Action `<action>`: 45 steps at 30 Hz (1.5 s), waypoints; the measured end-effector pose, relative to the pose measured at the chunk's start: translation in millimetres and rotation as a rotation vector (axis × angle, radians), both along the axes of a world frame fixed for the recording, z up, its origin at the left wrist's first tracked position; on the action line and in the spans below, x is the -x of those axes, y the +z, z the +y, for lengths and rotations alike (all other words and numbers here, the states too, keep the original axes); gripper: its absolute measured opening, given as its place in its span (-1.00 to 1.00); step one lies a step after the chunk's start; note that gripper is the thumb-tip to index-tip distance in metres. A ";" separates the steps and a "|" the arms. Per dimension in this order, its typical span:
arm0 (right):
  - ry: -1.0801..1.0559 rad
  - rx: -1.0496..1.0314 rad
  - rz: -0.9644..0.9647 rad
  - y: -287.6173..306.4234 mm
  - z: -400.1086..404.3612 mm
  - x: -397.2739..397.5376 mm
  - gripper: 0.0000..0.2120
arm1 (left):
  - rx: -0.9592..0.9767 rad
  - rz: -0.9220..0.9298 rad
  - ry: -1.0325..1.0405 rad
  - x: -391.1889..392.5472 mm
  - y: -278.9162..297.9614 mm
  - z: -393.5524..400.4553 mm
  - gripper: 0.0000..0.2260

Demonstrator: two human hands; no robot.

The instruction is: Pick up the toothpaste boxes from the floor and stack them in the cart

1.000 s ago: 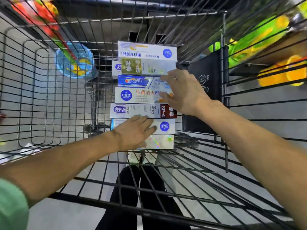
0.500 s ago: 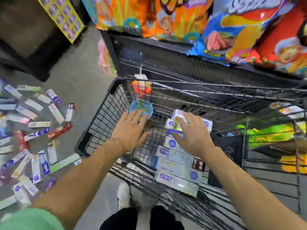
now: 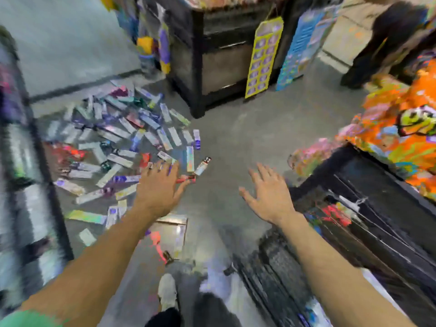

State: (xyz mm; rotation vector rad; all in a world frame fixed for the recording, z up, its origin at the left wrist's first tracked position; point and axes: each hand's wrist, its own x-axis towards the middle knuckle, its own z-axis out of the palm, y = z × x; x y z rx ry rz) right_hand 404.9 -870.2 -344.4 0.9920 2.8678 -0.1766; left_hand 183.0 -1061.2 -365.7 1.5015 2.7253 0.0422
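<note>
Bare-skinned, both hands reach forward empty with fingers spread wide. The left hand (image 3: 158,190) hovers over the near edge of the scattered toothpaste boxes (image 3: 118,147), which fan across the grey floor (image 3: 236,138) from about nine to eleven o'clock. The right hand (image 3: 266,194) hangs over bare floor, well apart from any box. Dark wire of the cart (image 3: 342,232) fills four o'clock, and a black display stand (image 3: 212,55) sits at twelve. Heavy blur suggests fast turning — a hurried grab could clip overlapping boxes, scatter them further, or crush a thin carton; a foot might also land on strays near six o'clock.
</note>
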 end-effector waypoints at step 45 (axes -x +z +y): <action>0.268 0.158 -0.032 -774.1 -118.5 179.3 -0.24 | -0.017 -0.248 0.396 100.5 -776.9 -170.9 -0.32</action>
